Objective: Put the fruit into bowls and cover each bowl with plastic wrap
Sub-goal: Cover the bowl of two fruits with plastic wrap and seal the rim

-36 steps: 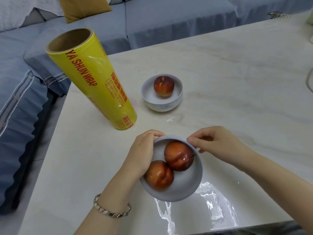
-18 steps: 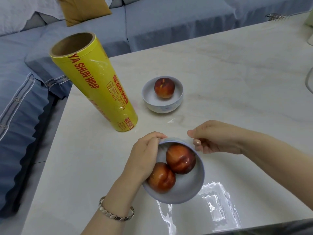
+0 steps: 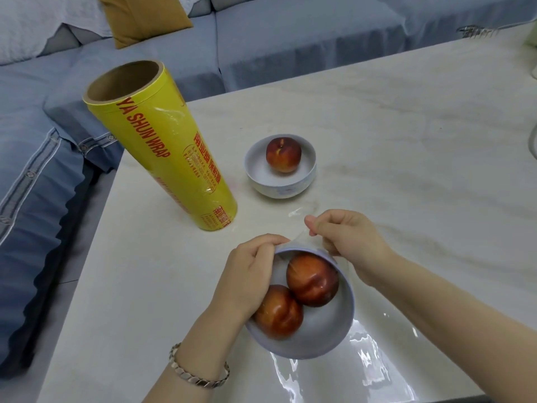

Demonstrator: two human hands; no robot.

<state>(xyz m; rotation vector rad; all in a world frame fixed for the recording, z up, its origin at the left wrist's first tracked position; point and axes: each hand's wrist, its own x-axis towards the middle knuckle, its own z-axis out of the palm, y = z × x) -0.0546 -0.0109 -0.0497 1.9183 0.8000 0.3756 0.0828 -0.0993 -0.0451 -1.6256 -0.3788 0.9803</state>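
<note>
Standing upright at the left, the tall yellow plastic-wrap roll [image 3: 162,144] is clear of trouble. The left hand [image 3: 247,274] clamps film on the near pale round bowl [image 3: 325,335] of two red fruits [image 3: 312,279]; the right hand [image 3: 345,237] pinches the clear film [image 3: 299,241]. Overpulling could tear it or tip the bowl. The far white bowl [image 3: 280,181] sits uncovered.

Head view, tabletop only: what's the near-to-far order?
Pale bowl holding two red peaches under clear plastic wrap → both hands at its far rim → white bowl with one peach → far table edge.
</note>
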